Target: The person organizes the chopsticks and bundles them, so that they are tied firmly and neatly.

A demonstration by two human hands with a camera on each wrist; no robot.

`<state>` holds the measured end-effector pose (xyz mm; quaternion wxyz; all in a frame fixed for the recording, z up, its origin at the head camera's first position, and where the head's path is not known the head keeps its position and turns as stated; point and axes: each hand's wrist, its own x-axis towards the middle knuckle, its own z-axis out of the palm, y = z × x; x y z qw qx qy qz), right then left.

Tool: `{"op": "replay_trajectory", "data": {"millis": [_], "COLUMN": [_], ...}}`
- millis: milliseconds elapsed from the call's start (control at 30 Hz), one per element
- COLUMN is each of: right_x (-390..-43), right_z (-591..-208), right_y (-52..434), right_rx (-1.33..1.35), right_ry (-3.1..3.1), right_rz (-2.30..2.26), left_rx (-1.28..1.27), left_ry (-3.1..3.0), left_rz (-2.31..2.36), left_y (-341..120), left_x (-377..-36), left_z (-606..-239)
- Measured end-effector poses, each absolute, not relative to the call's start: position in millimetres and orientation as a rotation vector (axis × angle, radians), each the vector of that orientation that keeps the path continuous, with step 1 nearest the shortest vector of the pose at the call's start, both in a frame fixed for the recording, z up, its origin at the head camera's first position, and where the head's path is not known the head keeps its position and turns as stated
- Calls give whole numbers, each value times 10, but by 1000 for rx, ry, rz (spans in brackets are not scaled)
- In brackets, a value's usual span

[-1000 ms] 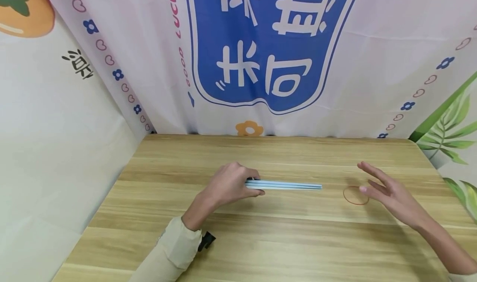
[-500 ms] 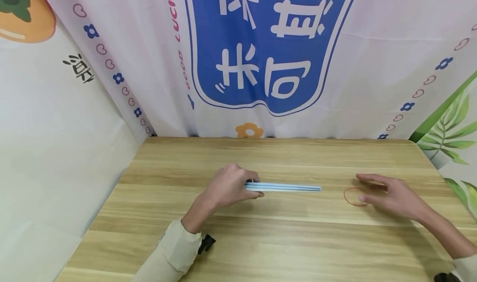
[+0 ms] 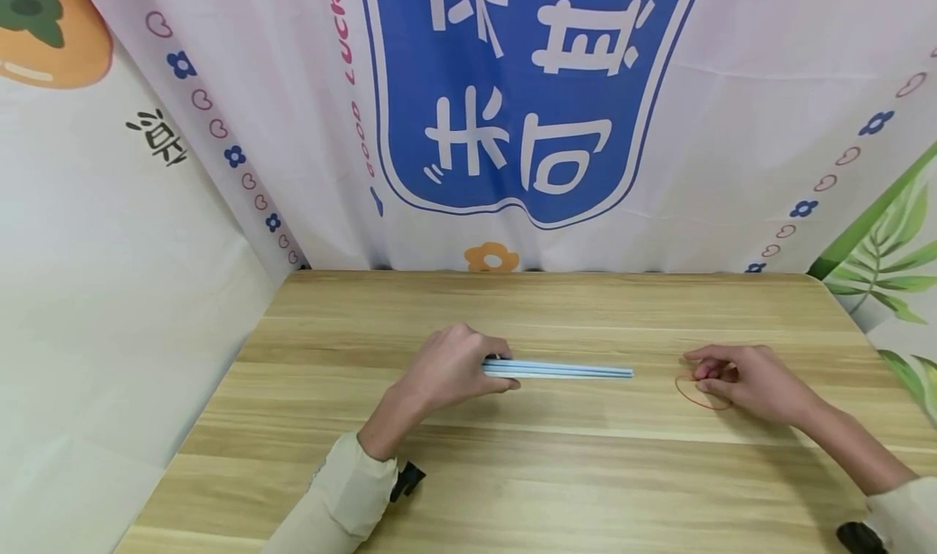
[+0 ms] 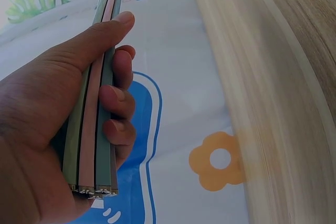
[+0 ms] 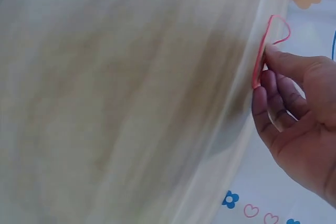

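My left hand [image 3: 455, 367] grips a bundle of chopsticks [image 3: 564, 369] near one end, holding it level over the table with the thin ends towards the right. The left wrist view shows pale green, pink and blue-green chopsticks [image 4: 90, 124] side by side, fingers wrapped round them and their square ends at the heel of the palm. To the right, a thin red rubber band [image 3: 695, 399] makes a loose loop at the table top. My right hand [image 3: 764, 383] pinches its edge between thumb and curled fingers; in the right wrist view the band [image 5: 259, 59] runs along the fingertips.
The wooden table [image 3: 512, 489] ends at the back against a printed cloth [image 3: 732, 131], with another pale cloth [image 3: 110, 294] along the left side. Dark wrist straps [image 3: 407, 481] show at both cuffs.
My right hand has come down and slightly left to the rubber band, its spread fingers now closed on the edge, and the loop has changed shape. My left hand and the chopsticks stay nearly still.
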<state>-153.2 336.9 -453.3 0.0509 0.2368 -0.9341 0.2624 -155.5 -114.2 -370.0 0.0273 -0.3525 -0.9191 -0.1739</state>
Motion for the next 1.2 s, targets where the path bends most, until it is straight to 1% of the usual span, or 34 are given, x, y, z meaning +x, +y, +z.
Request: {"op": "replay_trajectory", "data": {"millis": [133, 433, 633, 967, 1200], "right_x": [-1568, -1584, -1576, -1343, -1194], "right_z": [-4501, -4454, -4449, -4215, -4099], "right_y": [3355, 3423, 3408, 3182, 2938], "right_rx": [761, 701, 758, 736, 698], "right_ry": [-2903, -3012, -3003, -2871, -2735], "right_rz": [752, 751, 769, 847, 1120], "left_rx": [-1085, -1097, -1096, -1096, -1098], "left_ry": [-2849, -2851, -2859, -2865, -2857], "left_rz": [-543, -551, -557, -556, -529], "left_y": [-1132, -1118, -1105, -1090, -1072], "left_x": [-1550, -1544, -1544, -1535, -1531], "left_z": [-3708, -3708, -3716, -3734, -3739]}}
